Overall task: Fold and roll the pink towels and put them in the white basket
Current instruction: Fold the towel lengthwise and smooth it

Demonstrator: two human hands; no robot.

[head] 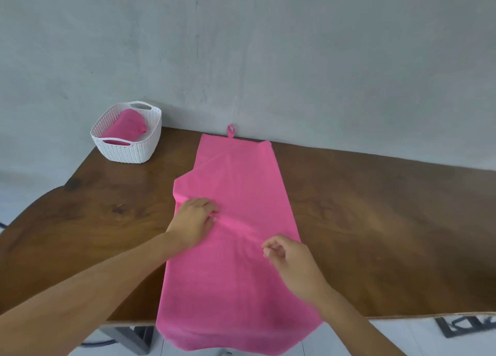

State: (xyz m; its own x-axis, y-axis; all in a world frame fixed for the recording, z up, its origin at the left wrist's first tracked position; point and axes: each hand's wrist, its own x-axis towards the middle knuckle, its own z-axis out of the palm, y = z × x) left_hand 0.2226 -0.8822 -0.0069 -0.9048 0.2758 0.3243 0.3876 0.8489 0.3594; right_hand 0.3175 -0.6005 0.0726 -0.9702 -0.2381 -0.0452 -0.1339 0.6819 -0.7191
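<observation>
A pink towel (236, 248) lies lengthwise across the brown wooden table (375, 221), folded in on its left side, its near end hanging over the front edge and its hanging loop at the far edge by the wall. My left hand (194, 218) rests on the towel's left fold and pinches a ridge of cloth. My right hand (292, 259) hovers at the towel's right edge with its fingers curled; whether it holds cloth is unclear. A white woven basket (139, 149) stands at the table's far left corner with a rolled pink towel (126, 126) inside.
A grey wall runs right behind the table's far edge. The table's left end curves away near the basket. Metal table legs and a light floor show below the front edge.
</observation>
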